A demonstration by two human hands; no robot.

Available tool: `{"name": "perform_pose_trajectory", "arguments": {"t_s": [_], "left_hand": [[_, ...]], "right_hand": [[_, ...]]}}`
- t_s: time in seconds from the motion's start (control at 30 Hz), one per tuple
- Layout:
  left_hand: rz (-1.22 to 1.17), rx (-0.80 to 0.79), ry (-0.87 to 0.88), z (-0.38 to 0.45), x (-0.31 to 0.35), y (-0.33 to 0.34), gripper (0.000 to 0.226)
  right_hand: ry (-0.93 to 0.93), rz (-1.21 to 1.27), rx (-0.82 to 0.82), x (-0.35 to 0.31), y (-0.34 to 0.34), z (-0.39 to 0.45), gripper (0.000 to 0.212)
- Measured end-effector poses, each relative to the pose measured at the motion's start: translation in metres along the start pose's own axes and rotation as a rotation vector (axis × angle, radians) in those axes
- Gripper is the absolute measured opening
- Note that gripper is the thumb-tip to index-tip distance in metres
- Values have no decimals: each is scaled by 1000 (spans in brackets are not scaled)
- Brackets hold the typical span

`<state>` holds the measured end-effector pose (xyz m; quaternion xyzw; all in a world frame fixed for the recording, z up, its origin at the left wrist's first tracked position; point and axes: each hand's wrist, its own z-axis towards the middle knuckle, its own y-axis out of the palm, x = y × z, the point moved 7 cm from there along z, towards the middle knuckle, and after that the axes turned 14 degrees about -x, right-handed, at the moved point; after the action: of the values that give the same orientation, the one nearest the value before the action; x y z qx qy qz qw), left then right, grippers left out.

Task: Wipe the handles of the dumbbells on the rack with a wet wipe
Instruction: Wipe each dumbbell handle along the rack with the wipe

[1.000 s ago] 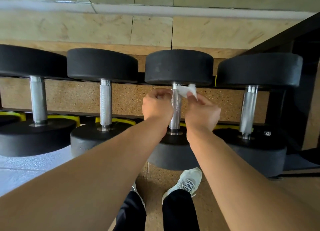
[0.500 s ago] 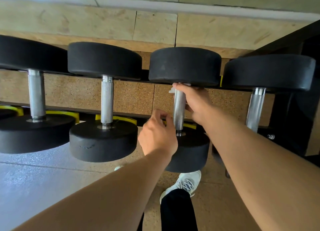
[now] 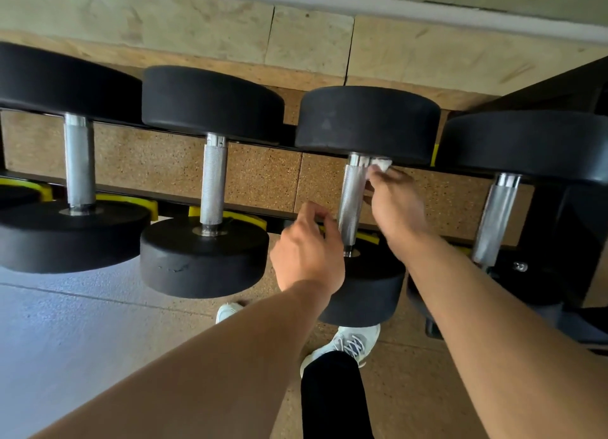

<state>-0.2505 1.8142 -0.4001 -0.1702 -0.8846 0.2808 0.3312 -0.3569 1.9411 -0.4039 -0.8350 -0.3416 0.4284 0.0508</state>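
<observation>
On the rack (image 3: 250, 205), four dumbbells sat side by side, their black rubber heads toward and away from the camera and their knurled metal handles running between. Third from the person's left was the dumbbell (image 3: 368, 123) being worked on. Its handle (image 3: 351, 202) stood bare for most of its length. At the far end of that handle, just under the far head, the wet wipe (image 3: 381, 165) was bunched up white against the metal, touching the handle's right side. The right hand (image 3: 396, 205) pinched the wipe between its fingertips, fingers curled, with the back of the hand turned to the camera and lying just beside the handle on its right. The left hand (image 3: 307, 251) hovered near the lower part of the same handle, on its left side; its fingers were loosely curled and held nothing, and whether the fingertips touched the metal could not be told. To the left, the second dumbbell's handle (image 3: 214, 182) and the first dumbbell's handle (image 3: 79, 162) stood untouched; the fourth dumbbell's handle (image 3: 495, 218) lay to the right, well apart from both hands. Yellow cradles (image 3: 131, 202) showed on the rack's near rail. Below, a white sneaker (image 3: 345, 343) stood on the speckled floor (image 3: 411, 389).
</observation>
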Motion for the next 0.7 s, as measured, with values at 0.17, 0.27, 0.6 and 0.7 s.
{"name": "perform_pose_trajectory", "arguments": {"t_s": [0.17,0.27,0.6,0.7], "left_hand": [[-70,49,-8,-4,-2,-3,23],[-104,65,-4,-4,-4,-2,28],[-248,314,-108,-13,-19,-6,21],[-276,316,-173,-14,-25,-5,22]], "right_hand": [[-503,-830,328,-22,2,-51,23],[-555,-1183,70,-15,17,-26,44],[-815,-1166,-347,-27,28,-27,34],[-872,-1219,-154,-39,9,-12,44]]}}
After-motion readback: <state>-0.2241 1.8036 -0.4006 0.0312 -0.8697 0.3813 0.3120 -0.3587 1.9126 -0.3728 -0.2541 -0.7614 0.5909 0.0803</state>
